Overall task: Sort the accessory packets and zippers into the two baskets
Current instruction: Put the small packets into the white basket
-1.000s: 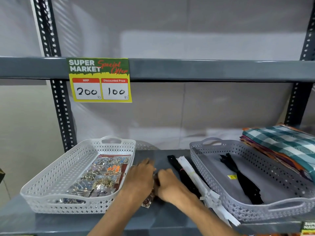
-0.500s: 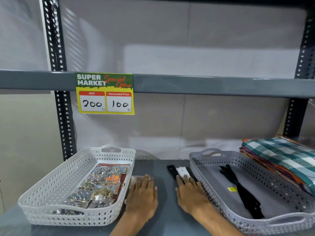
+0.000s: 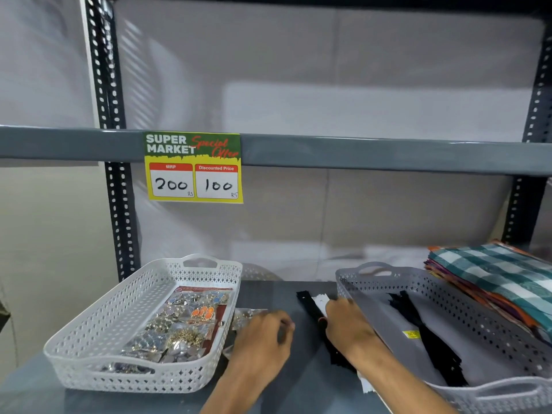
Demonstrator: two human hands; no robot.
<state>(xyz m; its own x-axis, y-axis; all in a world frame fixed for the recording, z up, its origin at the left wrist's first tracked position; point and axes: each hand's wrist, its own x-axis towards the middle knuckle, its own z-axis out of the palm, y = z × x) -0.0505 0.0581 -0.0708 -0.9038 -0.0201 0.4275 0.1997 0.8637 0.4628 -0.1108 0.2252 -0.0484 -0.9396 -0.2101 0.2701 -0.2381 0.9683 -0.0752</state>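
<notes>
Shelf: person sorting stock btwn two baskets, both hands down on grey shelf (image 3: 310, 392)
Left hand (image 3: 263, 339): fingers curled over clear accessory packets (image 3: 248, 316) lying just beside white basket (image 3: 98, 324); firm hold or not, can't tell
Right hand (image 3: 348, 325): curled on black & white zippers (image 3: 312, 303) lying on shelf against grey basket (image 3: 493, 321); grip unclear
Already sorted: packets in white basket, black zippers (image 3: 424, 333) in grey one
Risk: slick packets could slide off shelf front; long zipper tails may snag on basket's perforated wall
Hidden: fingertips, most of loose zippers under right hand & wrist; packet count unclear; grey basket cut off at frame edge
</notes>
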